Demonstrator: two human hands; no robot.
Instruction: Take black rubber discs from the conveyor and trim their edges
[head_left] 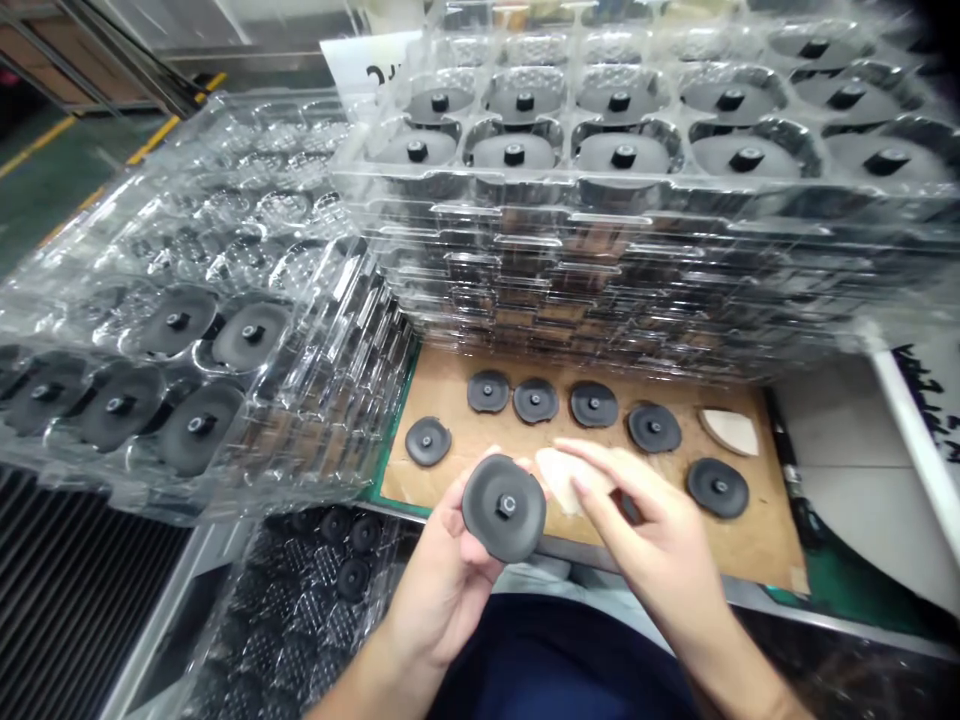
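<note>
My left hand (442, 570) grips a dark grey, rounded plastic part (487, 515) by its edge, the short central stem facing up. Close beside it, my right hand (652, 530) pinches a pale cream pad (566, 480), perhaps a cloth or sponge; its tip is near the part's rim, and I cannot tell whether they touch. Several like parts lie stem up on the brown cardboard (465, 375), among them one at the left (428, 441) and one at the right (718, 487). Another is mostly hidden under my right hand.
A tall stack of clear trays (622, 240) holding grey parts stands behind the cardboard. To the left is another tray stack (300, 400), partly filled. A second pale pad (729, 431) rests at the cardboard's right. Below left sits a tray with dark parts (300, 610), beside a black ribbed surface (67, 600).
</note>
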